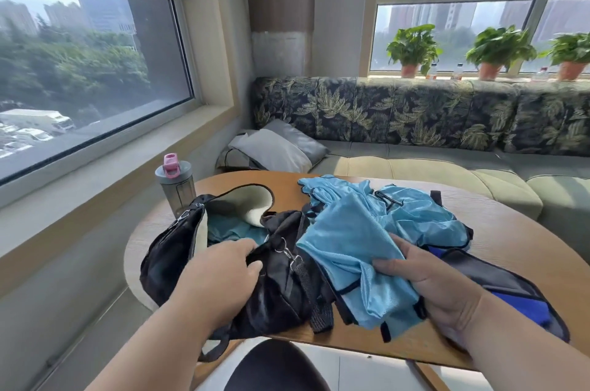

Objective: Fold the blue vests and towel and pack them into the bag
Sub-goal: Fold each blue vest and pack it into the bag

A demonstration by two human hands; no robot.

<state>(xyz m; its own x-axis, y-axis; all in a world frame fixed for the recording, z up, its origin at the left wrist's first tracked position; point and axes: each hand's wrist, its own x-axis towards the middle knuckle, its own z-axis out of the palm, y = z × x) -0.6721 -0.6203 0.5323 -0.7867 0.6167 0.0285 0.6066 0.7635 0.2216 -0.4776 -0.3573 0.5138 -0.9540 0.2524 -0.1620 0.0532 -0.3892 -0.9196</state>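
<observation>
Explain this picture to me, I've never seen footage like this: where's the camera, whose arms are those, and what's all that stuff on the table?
The one picture comes from a camera worn on a person's head, looking down at their own arms. On the round wooden table lies an open black bag. The left hand grips its opening. The right hand holds a light blue vest; more blue fabric is piled behind it. A water bottle with a pink cap stands beside the bag.
</observation>
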